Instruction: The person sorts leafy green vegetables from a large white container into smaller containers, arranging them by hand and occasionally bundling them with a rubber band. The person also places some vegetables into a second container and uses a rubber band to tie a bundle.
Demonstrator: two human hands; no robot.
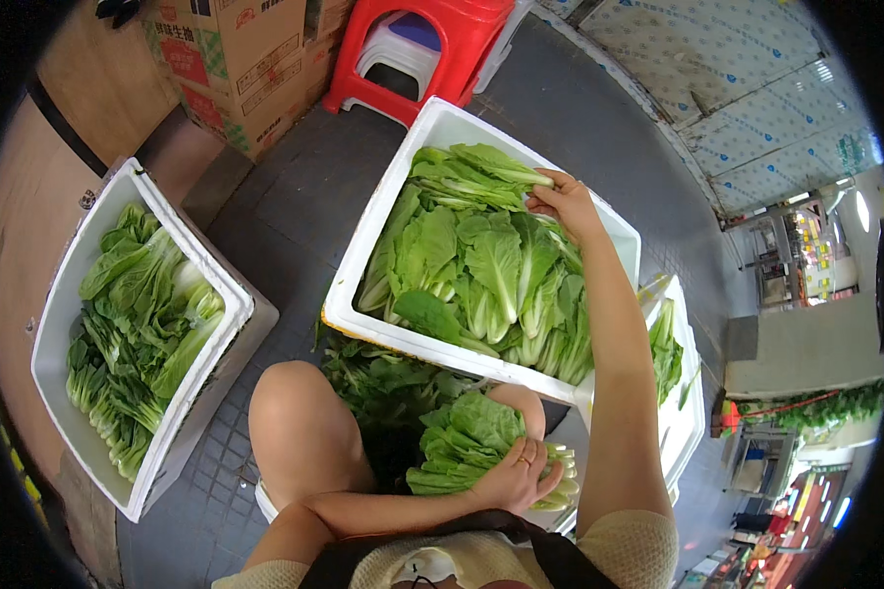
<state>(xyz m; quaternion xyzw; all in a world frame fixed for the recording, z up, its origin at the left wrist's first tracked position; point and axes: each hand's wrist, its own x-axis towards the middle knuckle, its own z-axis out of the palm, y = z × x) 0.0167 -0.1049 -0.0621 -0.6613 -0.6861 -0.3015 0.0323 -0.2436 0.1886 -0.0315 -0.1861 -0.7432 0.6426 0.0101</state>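
My left hand (519,471), with a ring on one finger, is wrapped around a bunch of leafy greens (464,442) just above my lap. The pale cut stems of the bunch point to the right. At the far right part of a white foam box (346,294), my right hand (563,202) pinches the stem end of a long green leaf vegetable (497,163). Beneath and beside it, many similar romaine-like greens (493,258) fill the box in layers. The fingertips of my right hand are partly hidden by the stem.
To the left stands another foam box (239,302) holding bagged greens (140,294). Loose dark leaves (390,375) lie below the middle box. A red plastic stool (346,66) and cardboard cartons (265,73) stand beyond. More white foam (681,434) with leaves is at right.
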